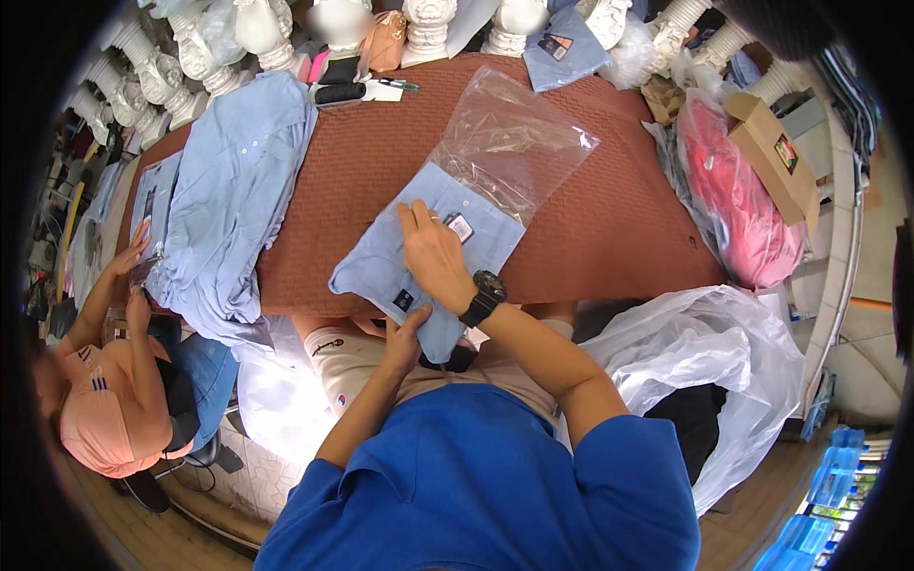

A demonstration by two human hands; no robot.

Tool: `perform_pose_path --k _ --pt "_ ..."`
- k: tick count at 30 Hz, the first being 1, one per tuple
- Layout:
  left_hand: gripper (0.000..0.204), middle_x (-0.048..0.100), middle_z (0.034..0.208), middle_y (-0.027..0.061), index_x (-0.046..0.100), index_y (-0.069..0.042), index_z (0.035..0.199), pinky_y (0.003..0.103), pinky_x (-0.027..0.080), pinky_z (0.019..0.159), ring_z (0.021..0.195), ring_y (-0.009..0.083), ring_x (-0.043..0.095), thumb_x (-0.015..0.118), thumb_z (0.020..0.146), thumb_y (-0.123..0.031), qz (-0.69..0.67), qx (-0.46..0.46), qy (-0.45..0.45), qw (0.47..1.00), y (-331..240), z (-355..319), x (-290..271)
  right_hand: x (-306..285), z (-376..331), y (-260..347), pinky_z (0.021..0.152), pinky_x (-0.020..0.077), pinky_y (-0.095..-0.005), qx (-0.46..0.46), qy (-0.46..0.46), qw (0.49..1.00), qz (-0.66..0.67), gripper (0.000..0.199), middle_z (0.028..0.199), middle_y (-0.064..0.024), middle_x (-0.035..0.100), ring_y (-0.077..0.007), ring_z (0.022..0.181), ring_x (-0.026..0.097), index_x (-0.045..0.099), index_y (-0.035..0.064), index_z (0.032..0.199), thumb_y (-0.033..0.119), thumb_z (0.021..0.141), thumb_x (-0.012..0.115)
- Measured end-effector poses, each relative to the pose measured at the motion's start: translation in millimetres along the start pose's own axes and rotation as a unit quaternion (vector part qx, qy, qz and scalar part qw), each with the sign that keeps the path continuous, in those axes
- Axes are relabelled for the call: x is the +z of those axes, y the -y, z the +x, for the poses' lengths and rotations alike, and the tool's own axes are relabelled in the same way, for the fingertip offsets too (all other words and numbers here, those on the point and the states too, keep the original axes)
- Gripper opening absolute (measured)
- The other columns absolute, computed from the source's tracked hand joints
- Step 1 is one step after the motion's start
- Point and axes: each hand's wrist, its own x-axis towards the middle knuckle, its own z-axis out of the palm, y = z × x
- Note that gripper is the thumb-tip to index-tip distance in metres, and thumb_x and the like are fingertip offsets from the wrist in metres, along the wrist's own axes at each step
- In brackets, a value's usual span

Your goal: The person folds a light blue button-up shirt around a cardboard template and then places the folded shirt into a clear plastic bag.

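On the folded blue shirt (381, 238) before you: a dark-edged white hangtag (459, 227) just beside your right hand (433, 246), a black label (403, 300) near your left hand (407, 340); print on both too small to read. Your shorts (357, 371): dark script (327, 346) on the left leg, small round emblem (342, 401) below. Packaged blue shirt (566, 68), counter's (352, 171) far edge: black-and-orange tag (556, 45), illegible. Cardboard box (776, 186), to your right: dark label (785, 154), illegible. Co-worker's peach top (105, 419): dark printed marks (98, 383), illegible.
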Motion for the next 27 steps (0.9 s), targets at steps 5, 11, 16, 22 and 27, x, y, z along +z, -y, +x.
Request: perform_pose_path --k 5,11,16,22,27 --pt "0.037 0.065 0.114 0.0113 0.056 0.004 0.123 0.033 0.053 0.084 0.099 0.0202 0.065 0.065 0.09 -0.01 0.055 0.024 0.029 0.998 1.1 7.4 3.2 23.7 0.4 -10.2 0.068 0.055 -0.0384 0.017 -0.011 1.0 -0.007 0.037 0.098 -0.0161 0.053 -0.0306 0.086 0.063 0.058 -0.0063 0.116 -0.001 0.079 0.059" --pt "0.043 0.061 0.121 0.0114 0.049 0.003 0.131 0.033 0.051 0.088 0.106 0.0197 0.062 0.063 0.092 -0.01 0.152 0.109 0.059 0.981 16.8 45.4 3.7 14.5 15.1 -6.8 0.069 0.0545 -0.04 -0.033 -0.018 0.999 -0.009 0.033 0.098 -0.0162 0.053 -0.0317 0.086 0.063 0.059 -0.0047 0.115 0.002 0.083 0.06" --pt "0.047 0.057 0.128 0.0127 0.044 -0.001 0.136 0.037 0.051 0.095 0.116 0.0231 0.059 0.059 0.091 0.0 -0.055 0.024 0.043 0.997 -29.0 58.9 52.5 -23.0 19.5 -24.0 0.076 0.052 -0.0473 0.01 -0.002 0.995 0.097 0.03 0.105 -0.0181 0.055 -0.0378 0.09 0.062 0.06 0.0015 0.116 0.009 0.087 0.063" --pt "0.054 0.056 0.129 0.0134 0.042 -0.002 0.138 0.042 0.052 0.099 0.118 0.0266 0.059 0.06 0.087 0.006 -0.113 -0.018 0.049 0.992 -46.7 78.5 49.0 -70.1 -28.2 -113.8 0.077 0.0506 -0.0518 0.21 -0.082 0.974 0.018 0.027 0.099 -0.0251 0.06 -0.044 0.091 0.061 0.058 -0.0014 0.108 -0.004 0.082 0.056" --pt "0.053 0.057 0.128 0.0131 0.043 -0.002 0.137 0.042 0.053 0.098 0.116 0.0271 0.061 0.06 0.087 0.006 -0.105 -0.033 0.061 0.992 -47.3 85.2 49.6 -24.0 -67.5 -136.5 0.082 0.0574 -0.0329 0.437 -0.023 0.744 0.505 0.03 0.108 -0.0127 0.068 -0.0186 0.092 0.068 0.055 -0.0023 0.127 0.015 0.103 0.054"
